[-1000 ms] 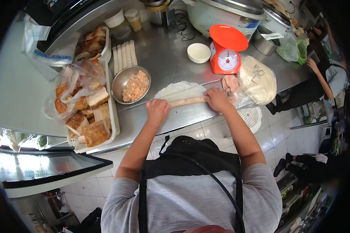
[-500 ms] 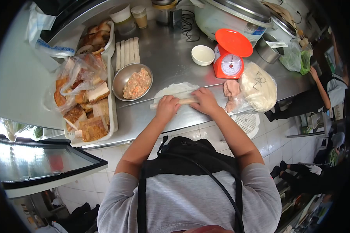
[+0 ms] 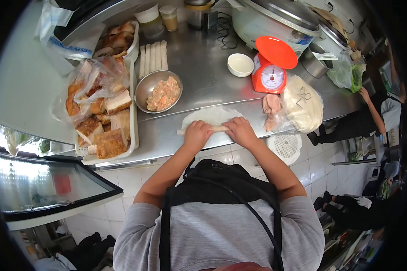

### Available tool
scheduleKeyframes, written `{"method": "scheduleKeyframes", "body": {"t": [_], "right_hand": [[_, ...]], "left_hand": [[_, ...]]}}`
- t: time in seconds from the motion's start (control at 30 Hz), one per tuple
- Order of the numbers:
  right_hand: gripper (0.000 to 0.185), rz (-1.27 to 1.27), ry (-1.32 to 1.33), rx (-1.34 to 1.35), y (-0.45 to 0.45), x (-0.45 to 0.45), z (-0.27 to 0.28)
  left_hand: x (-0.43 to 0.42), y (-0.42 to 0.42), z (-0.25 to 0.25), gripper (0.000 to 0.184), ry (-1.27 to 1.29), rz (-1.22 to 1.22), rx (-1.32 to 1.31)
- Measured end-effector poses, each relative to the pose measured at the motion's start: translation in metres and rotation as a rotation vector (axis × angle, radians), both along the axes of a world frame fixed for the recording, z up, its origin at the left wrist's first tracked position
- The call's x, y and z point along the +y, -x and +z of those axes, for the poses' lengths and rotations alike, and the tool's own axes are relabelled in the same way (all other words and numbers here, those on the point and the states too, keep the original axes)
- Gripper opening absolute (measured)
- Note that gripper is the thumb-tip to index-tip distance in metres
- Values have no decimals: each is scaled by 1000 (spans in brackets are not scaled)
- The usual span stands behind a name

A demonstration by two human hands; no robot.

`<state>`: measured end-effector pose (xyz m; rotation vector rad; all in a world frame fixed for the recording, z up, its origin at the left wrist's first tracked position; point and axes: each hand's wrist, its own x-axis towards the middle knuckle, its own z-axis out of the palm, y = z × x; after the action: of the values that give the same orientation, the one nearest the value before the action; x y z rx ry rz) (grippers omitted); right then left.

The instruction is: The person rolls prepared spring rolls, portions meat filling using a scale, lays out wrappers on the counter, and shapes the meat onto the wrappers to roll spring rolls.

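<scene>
Near the counter's front edge, my left hand (image 3: 197,134) and my right hand (image 3: 239,130) are closed on a thin pale roll (image 3: 219,128), close together along its length. One end of the roll sticks out left of my left hand. Behind it lies a translucent round wrapper sheet (image 3: 211,114), partly covered by my fingers. A steel bowl (image 3: 142,94) of pinkish minced filling (image 3: 163,95) stands to the left. Beyond the bowl, several finished pale rolls (image 3: 153,58) lie side by side.
Left, a white tray (image 3: 133,122) holds roasted meat pieces (image 3: 111,143). Right are a small white bowl (image 3: 240,64), a red scale (image 3: 269,77), pink meat (image 3: 272,106) and a bagged pale stack (image 3: 301,103). A large cooker (image 3: 267,22) stands behind. People are at far right.
Both hands have moved closer together on the roll, my left hand to the right and my right hand to the left. The camera view has shifted slightly.
</scene>
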<state>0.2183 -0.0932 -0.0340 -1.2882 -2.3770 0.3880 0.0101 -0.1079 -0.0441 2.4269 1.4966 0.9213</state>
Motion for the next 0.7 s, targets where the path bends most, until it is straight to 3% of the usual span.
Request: {"method": "scheduleKeyframes", "body": {"t": [0.13,0.27,0.47,0.63,0.7], "right_hand": [[28,-31,76,46,-13,-13,0],[21,24,183,40,-20,-2,2],[23,-84,-150,-98,-2,1,11],[27,-16,-161,-11,6,-5,-7],[29,-21,-148,-11,5,-3,-10]], "left_hand": [[-18,5,-3,16,-50,38,-21],[-11,12,1,17,112,30,-32],[6,14,4,17,26,12,95],[9,-2,1,22,-103,22,66],[4,-8,5,24,-46,-35,12]]}}
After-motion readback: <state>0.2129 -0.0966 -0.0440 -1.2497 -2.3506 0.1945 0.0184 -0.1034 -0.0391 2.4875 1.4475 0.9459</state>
